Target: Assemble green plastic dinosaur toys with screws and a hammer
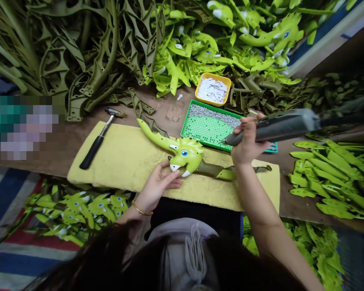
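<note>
Far left, a striped rug lies on the floor, and a heap of green dinosaur cut-outs with blue eyes sits just beyond the near edge of a wooden workbench. Across the back of the bench rises a tangle of olive-green plastic frames. In front of them, a black-handled hammer rests on a yellow foam pad. The left hand, a gold bracelet at its wrist, lies relaxed against a green dinosaur toy, fingers extended along the lower jaw rather than clenched. The toy lies on its side on the pad, with a blue eye, white horns and a long tail reaching back and left. Beyond it sit a yellow tray of white paper pieces and a green pegboard tray holding silver studs, below a bright green heap of finished parts. The right hand is closed firmly around a grey corded tool, its tip pointing left, above the green tray and near the toy. Far right, loose green strips lie fanned across the bench.
</note>
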`<state>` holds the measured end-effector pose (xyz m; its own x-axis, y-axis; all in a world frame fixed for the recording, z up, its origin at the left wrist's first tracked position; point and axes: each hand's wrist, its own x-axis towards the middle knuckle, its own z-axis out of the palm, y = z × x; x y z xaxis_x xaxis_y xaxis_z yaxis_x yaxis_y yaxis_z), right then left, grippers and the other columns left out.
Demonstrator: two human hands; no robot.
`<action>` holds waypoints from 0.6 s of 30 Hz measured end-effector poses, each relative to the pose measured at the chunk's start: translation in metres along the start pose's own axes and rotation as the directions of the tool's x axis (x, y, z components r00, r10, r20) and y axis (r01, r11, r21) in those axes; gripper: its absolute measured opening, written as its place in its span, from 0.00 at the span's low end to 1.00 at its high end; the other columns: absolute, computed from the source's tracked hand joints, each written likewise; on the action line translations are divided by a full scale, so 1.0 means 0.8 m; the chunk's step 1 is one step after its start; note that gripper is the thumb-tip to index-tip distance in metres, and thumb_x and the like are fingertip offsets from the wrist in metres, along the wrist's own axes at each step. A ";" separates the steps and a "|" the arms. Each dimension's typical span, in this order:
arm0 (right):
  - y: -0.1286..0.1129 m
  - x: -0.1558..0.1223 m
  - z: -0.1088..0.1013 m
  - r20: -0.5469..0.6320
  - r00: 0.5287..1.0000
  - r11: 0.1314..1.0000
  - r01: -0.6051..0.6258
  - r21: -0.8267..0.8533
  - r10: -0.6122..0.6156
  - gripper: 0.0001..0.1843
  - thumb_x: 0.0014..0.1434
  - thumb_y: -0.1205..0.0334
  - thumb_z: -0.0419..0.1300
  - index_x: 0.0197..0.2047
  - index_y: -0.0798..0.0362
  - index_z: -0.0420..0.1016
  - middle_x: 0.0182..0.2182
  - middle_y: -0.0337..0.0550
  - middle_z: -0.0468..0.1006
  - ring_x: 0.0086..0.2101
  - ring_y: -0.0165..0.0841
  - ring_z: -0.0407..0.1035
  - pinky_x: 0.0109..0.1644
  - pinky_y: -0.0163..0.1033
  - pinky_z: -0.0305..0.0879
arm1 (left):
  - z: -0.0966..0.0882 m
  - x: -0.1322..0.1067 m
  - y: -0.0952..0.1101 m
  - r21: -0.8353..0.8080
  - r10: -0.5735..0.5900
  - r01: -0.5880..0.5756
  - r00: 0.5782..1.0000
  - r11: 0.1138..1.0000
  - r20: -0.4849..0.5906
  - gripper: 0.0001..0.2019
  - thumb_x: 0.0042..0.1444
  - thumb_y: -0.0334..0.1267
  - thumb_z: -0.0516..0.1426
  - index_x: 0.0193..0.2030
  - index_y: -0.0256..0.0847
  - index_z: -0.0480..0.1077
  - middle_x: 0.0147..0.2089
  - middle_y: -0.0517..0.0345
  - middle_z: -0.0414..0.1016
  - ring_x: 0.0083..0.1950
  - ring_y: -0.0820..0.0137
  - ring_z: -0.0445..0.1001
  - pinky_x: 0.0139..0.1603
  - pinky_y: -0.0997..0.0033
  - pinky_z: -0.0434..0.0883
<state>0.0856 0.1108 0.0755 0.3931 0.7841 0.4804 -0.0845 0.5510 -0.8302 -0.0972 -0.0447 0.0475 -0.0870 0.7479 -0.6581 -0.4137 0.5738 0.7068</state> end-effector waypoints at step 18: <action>0.047 -0.010 -0.003 0.049 0.995 0.990 -0.083 -0.118 0.089 0.21 0.49 0.46 0.65 0.39 0.51 0.69 0.26 0.34 0.72 0.20 0.24 0.66 0.27 0.36 0.68 | -0.005 0.038 0.026 0.067 -0.012 0.008 0.998 0.998 0.059 0.24 0.43 0.38 0.69 0.44 0.36 0.63 0.30 0.56 0.78 0.28 0.69 0.79 0.32 0.71 0.80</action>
<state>0.0816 0.1247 0.0398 0.3388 0.8432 0.4175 -0.0084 0.4464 -0.8948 -0.1119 -0.0118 0.0411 -0.0286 0.7596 -0.6498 -0.3527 0.6006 0.7176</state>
